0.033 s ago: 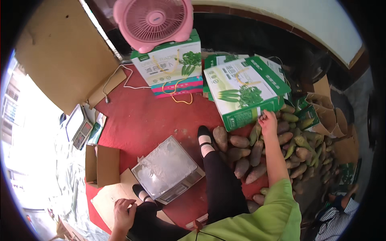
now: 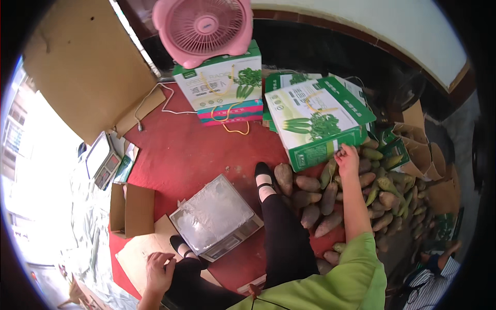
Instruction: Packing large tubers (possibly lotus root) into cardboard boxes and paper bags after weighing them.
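Observation:
My right hand (image 2: 348, 157) reaches forward to the near side of a green and white carton (image 2: 315, 123) printed with leafy green radishes. Its fingers are bent together at the carton's lower edge, and the fingertips are partly hidden. The carton lies tilted, its near end over a pile of radishes (image 2: 328, 199), some greenish and some brownish. By my bent left knee rests my left hand (image 2: 160, 270), its fingers loosely curved and apart, with nothing in it. Between my feet stands a scale (image 2: 212, 212) with a worn silvery platform.
A pink fan (image 2: 205, 25) tops a radish carton (image 2: 219, 85) at the back. An open brown box (image 2: 139, 209) and a second scale (image 2: 101, 157) stand on the left. Opened cartons (image 2: 421, 152) flank the radishes. Another person in a striped garment (image 2: 434, 281) is at lower right.

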Demonstrator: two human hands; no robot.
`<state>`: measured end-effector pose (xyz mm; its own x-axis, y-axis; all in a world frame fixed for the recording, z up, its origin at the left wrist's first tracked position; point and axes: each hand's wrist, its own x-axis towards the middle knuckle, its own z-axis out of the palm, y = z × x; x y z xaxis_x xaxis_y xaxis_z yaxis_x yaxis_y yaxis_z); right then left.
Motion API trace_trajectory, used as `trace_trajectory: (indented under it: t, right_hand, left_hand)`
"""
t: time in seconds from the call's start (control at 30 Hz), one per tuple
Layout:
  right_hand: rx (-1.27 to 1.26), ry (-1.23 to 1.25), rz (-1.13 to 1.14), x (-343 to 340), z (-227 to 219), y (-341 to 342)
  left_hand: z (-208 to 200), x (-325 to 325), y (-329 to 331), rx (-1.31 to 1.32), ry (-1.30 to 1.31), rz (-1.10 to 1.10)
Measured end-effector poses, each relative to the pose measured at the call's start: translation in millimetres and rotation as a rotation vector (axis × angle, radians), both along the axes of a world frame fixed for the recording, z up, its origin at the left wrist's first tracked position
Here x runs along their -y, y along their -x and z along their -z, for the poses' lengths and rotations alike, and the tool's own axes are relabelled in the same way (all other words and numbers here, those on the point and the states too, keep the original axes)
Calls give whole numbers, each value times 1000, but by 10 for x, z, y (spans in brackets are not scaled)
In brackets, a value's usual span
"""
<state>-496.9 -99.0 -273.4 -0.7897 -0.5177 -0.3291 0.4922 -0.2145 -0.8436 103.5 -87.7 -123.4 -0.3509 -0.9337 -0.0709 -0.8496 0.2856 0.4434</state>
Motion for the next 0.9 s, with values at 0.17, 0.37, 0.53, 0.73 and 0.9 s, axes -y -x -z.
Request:
trace_trajectory:
  t: [0.17, 0.37, 0.53, 0.73, 0.9]
  right_hand:
    - [-154, 17, -60, -182, -763, -143]
    - [-737, -172, -319, -207, -1615, -537]
    - [-1206, -401, -414, -184, -1820, -705]
    - [-1252, -267, -654, -117, -2094, -1241]
    - [-1215, -143, -847, 29, -2098, -1837]
  left_hand:
    - [-46, -153, -174, -52, 53, -10]
    - [-54, -290, -270, -102, 147, 12]
    - [-45, -389, -391, -133, 229, -20]
    - [-47, -457, -519, -155, 284, -54]
    - [-99, -522, -591, -123, 299, -99]
